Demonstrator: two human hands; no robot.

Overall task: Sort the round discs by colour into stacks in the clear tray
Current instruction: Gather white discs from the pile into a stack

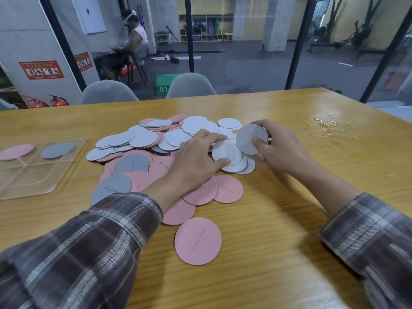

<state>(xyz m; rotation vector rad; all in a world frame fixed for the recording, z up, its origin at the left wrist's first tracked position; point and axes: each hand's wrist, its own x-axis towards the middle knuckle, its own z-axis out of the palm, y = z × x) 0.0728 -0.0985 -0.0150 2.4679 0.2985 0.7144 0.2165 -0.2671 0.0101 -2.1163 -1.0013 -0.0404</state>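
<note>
The table (278,219) is carrying a loose pile of round discs (142,139) spreading under and beyond both hands. The clear tray (33,181) is sitting well off to the left of the left hand, already holding a pink disc (16,152) and a grey disc (58,149), probably to seed the colour stacks. The left hand (196,159) is pinching a white disc (225,151) by its edges, seemingly to lift it free, and just beside it the right hand (281,150) is gripping a tilted grey disc (249,139), likely gathering one colour.
</note>
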